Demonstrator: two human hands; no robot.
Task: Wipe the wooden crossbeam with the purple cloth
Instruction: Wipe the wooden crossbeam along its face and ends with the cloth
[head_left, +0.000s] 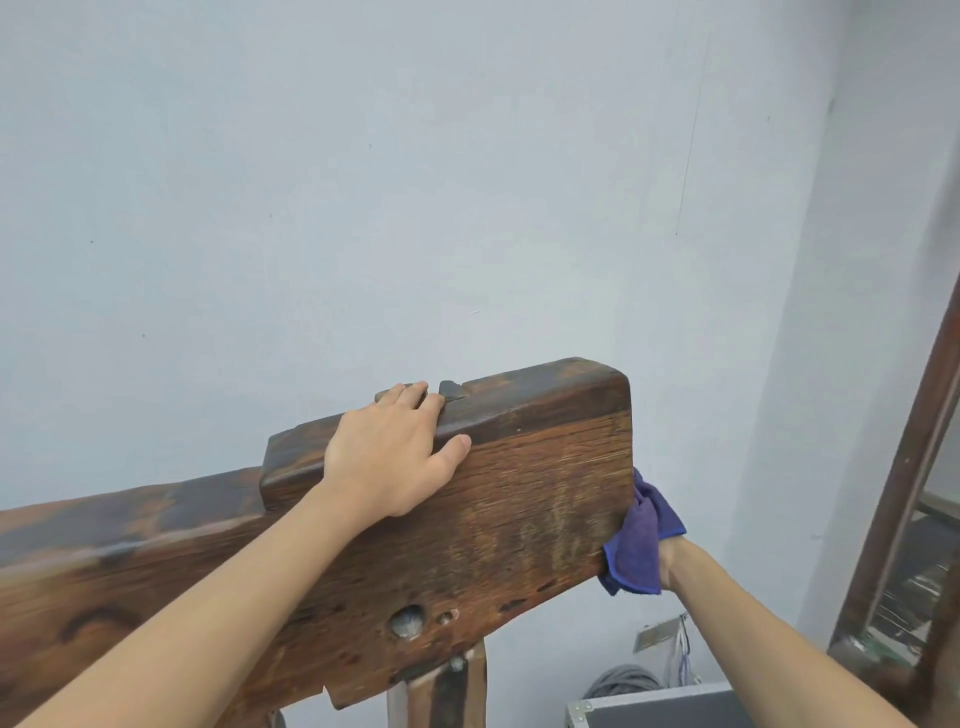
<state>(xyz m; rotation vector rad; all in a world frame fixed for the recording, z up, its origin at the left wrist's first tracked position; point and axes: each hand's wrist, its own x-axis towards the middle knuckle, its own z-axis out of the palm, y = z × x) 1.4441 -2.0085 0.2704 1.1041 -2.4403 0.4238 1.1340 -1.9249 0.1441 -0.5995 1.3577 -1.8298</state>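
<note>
A thick, dark, weathered wooden crossbeam (519, 509) runs from the lower left up to a blunt end at centre right. My left hand (389, 452) rests on its top edge, fingers laid over the top and thumb on the front face. The purple cloth (641, 540) is bunched against the beam's right end face. My right hand (667, 564) is mostly hidden behind the cloth; only the heel of the hand and the wrist show, holding the cloth to the wood.
A wooden post (447, 686) supports the beam from below. A pale wall (467, 182) stands behind. At right is a dark wooden frame (904, 493). Low down sit a grey metal-edged case (654, 706) and coiled grey cable (618, 680).
</note>
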